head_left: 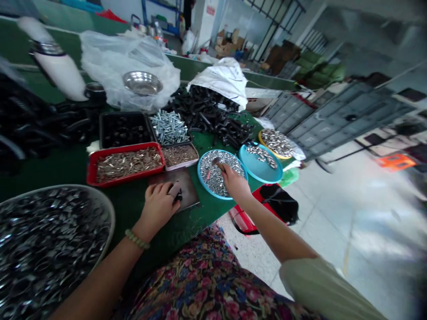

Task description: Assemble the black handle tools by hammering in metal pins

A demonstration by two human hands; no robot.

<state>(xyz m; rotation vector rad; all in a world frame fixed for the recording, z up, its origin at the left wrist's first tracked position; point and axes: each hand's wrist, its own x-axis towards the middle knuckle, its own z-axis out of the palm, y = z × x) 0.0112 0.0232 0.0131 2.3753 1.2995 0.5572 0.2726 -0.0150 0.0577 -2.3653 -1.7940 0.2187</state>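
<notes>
R hand [233, 182] pinches small dull metal piece [216, 162] at fingertips, over round blue plastic dish [200, 175] of tiny silver nuts [213, 178] | L hand [160, 206] curled on small black part [178, 194], pressed to dark flat board [188, 189] | tip, my guess: pinch low over dish, L steady, nothing rolls off.

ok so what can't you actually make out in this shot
1. Head view, blur: the small item pinched by the right hand cannot be identified.
2. Head view, fingers: the dark piece under the left hand is mostly covered.
3. Head view, frame edge: the metal basin at lower left is cut off.
4. Head view, motion blur: the black parts at far left are smeared shapes.
</notes>
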